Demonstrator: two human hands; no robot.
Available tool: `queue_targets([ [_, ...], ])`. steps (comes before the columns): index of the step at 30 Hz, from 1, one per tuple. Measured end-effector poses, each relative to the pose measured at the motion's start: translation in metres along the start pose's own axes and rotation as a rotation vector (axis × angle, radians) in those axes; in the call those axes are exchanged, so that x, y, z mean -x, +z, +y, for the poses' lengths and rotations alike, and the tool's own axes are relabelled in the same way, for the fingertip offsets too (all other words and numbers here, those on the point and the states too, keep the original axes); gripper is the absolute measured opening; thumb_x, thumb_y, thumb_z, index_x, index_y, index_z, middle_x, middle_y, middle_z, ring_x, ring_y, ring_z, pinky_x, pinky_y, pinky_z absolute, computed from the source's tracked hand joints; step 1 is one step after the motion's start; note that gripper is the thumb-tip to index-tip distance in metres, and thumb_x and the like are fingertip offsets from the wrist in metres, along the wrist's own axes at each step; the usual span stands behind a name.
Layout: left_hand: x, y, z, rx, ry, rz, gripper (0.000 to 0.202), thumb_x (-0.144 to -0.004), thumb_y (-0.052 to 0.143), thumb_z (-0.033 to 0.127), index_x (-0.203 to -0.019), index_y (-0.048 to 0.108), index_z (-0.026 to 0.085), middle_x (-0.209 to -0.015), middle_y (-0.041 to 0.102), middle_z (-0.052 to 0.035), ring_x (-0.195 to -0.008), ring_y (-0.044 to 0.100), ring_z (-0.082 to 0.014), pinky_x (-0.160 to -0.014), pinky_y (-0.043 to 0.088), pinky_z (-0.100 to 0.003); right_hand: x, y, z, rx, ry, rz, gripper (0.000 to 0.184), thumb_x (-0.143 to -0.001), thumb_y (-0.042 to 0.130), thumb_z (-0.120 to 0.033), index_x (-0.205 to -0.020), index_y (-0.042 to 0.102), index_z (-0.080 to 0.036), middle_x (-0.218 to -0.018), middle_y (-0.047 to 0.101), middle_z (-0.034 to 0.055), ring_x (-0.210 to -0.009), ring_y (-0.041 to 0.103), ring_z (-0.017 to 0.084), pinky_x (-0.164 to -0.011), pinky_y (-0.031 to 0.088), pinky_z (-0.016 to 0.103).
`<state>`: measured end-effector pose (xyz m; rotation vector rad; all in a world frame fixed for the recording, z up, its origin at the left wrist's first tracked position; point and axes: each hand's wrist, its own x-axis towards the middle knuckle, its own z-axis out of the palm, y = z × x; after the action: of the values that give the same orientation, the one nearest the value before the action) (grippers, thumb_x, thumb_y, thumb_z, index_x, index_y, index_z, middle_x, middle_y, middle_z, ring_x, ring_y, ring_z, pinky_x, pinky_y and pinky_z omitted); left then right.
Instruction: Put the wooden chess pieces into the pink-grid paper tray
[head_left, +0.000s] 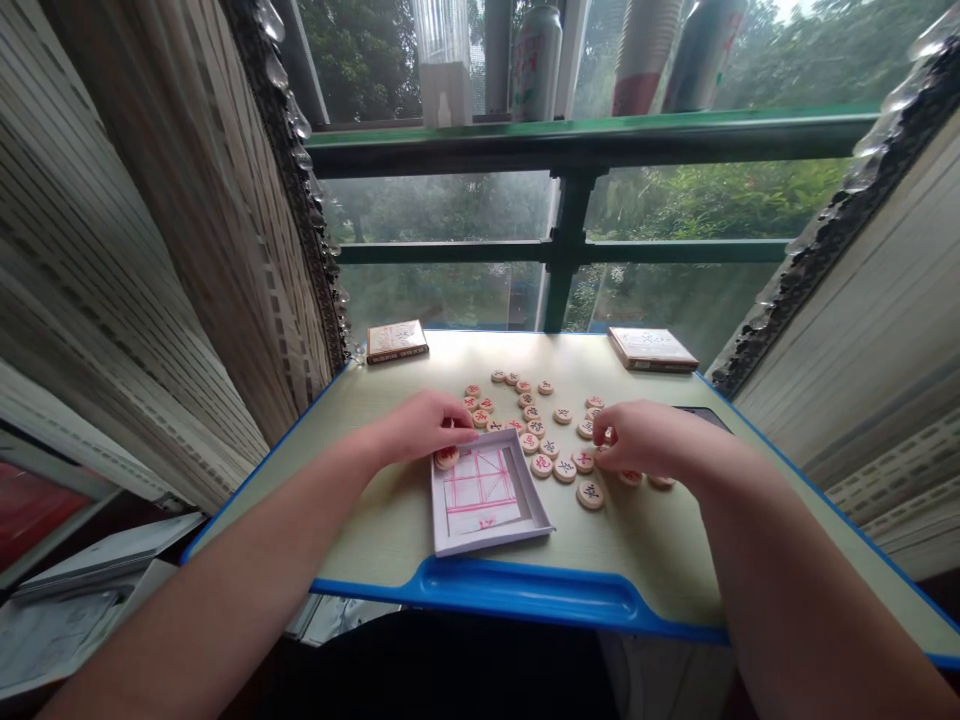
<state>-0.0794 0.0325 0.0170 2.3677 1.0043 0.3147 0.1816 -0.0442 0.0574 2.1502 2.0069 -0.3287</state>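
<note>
My left hand point(426, 428) is at the far left corner of a shallow white cardboard box point(491, 545), its curled fingers closed at the rim. Inside that corner lies one round wooden Chinese chess piece point(447, 457) with a red character; pink board lines are printed on the box floor. My right hand point(637, 436) reaches down among the loose pieces right of the box, fingertips pinched at a piece point(602, 452) that they partly hide. Next to it lie a red-marked piece point(583, 461) and a dark-marked piece point(590, 494). Several more pieces spread beyond the box.
Two small flat boxes stand at the table's far corners, one left point(397, 342) and one right point(652, 350). A dark flat object point(706, 418) lies partly behind my right hand. The table has a blue edge tray point(525, 590). Curtains point(150, 200) flank both sides.
</note>
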Motion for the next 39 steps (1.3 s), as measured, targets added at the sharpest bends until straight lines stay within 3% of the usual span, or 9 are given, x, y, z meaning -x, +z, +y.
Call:
queue_targets([
  [6, 0.000, 0.004, 0.005, 0.053, 0.042, -0.022, 0.023, -0.078, 0.058, 0.035, -0.077, 0.069, 0.015, -0.077, 0.065, -0.0030, -0.070, 0.056, -0.0137, -0.065, 0.042, -0.025, 0.004, 0.000, -0.007, 0.012, 0.000, 0.048, 0.009, -0.064, 0.066, -0.026, -0.071, 0.069, -0.023, -0.069, 0.066, 0.0055, -0.051, 0.057, 0.018, -0.046, 0.034, 0.028],
  [11, 0.000, 0.004, 0.003, 0.083, 0.063, -0.048, 0.022, -0.078, 0.059, 0.034, -0.076, 0.068, 0.015, -0.075, 0.064, -0.0027, -0.070, 0.055, -0.0132, -0.065, 0.042, -0.024, 0.003, 0.000, -0.011, -0.002, -0.095, 0.214, 0.012, -0.064, 0.062, -0.032, -0.071, 0.065, -0.023, -0.072, 0.066, 0.0050, -0.062, 0.058, 0.020, -0.048, 0.033, 0.028],
  [15, 0.000, 0.004, 0.004, 0.081, 0.076, -0.043, 0.021, -0.078, 0.059, 0.033, -0.076, 0.068, 0.014, -0.074, 0.063, -0.0024, -0.069, 0.054, -0.0129, -0.063, 0.041, -0.024, 0.013, -0.001, -0.024, -0.168, -0.368, 0.348, 0.012, -0.069, 0.058, -0.029, -0.077, 0.063, -0.021, -0.077, 0.065, 0.0034, -0.069, 0.056, 0.017, -0.056, 0.037, 0.026],
  [18, 0.000, 0.005, 0.004, 0.082, 0.082, -0.049, 0.022, -0.078, 0.059, 0.033, -0.077, 0.068, 0.014, -0.072, 0.063, -0.0022, -0.068, 0.054, -0.0129, -0.063, 0.041, -0.024, 0.020, 0.006, -0.043, -0.300, -0.599, 0.319, 0.014, -0.071, 0.056, -0.026, -0.083, 0.063, -0.021, -0.081, 0.065, 0.0025, -0.071, 0.055, 0.014, -0.062, 0.040, 0.025],
  [20, 0.000, 0.005, 0.003, 0.071, 0.097, -0.057, 0.022, -0.079, 0.057, 0.033, -0.077, 0.068, 0.014, -0.072, 0.063, -0.0020, -0.069, 0.054, -0.0129, -0.063, 0.041, -0.024, 0.022, 0.016, -0.059, -0.261, -0.655, 0.266, 0.013, -0.070, 0.058, -0.024, -0.081, 0.063, -0.020, -0.080, 0.065, 0.0031, -0.071, 0.055, 0.015, -0.063, 0.040, 0.026],
  [27, 0.001, 0.004, 0.000, 0.028, 0.163, -0.069, 0.022, -0.081, 0.055, 0.032, -0.079, 0.068, 0.015, -0.077, 0.065, -0.0026, -0.071, 0.055, -0.0135, -0.065, 0.042, -0.024, 0.011, 0.047, -0.090, -0.055, -0.686, 0.367, 0.016, -0.080, 0.054, -0.030, -0.082, 0.065, -0.018, -0.080, 0.068, 0.0071, -0.079, 0.056, 0.022, -0.074, 0.042, 0.034],
  [31, 0.001, 0.003, -0.001, 0.020, 0.156, -0.072, 0.025, -0.081, 0.055, 0.034, -0.077, 0.068, 0.014, -0.075, 0.065, -0.0031, -0.071, 0.056, -0.0141, -0.064, 0.042, -0.024, 0.010, 0.046, -0.088, -0.071, -0.670, 0.417, 0.021, -0.082, 0.057, -0.036, -0.090, 0.066, -0.018, -0.085, 0.069, 0.0077, -0.083, 0.056, 0.023, -0.074, 0.042, 0.034],
  [35, 0.000, 0.002, -0.001, 0.048, 0.136, -0.081, 0.025, -0.081, 0.055, 0.034, -0.078, 0.069, 0.014, -0.075, 0.066, -0.0032, -0.072, 0.056, -0.0145, -0.065, 0.042, -0.024, 0.010, 0.045, -0.087, -0.103, -0.709, 0.388, 0.021, -0.084, 0.055, -0.035, -0.078, 0.067, -0.019, -0.082, 0.070, 0.0073, -0.081, 0.056, 0.021, -0.072, 0.043, 0.033],
  [39, 0.000, 0.003, 0.000, 0.079, 0.119, -0.068, 0.024, -0.080, 0.056, 0.035, -0.078, 0.069, 0.014, -0.075, 0.066, -0.0027, -0.072, 0.056, -0.0144, -0.065, 0.042, -0.024, 0.006, 0.051, -0.088, -0.150, -0.801, 0.379, 0.022, -0.087, 0.053, -0.032, -0.077, 0.068, -0.019, -0.081, 0.071, 0.0065, -0.082, 0.057, 0.020, -0.080, 0.044, 0.034],
])
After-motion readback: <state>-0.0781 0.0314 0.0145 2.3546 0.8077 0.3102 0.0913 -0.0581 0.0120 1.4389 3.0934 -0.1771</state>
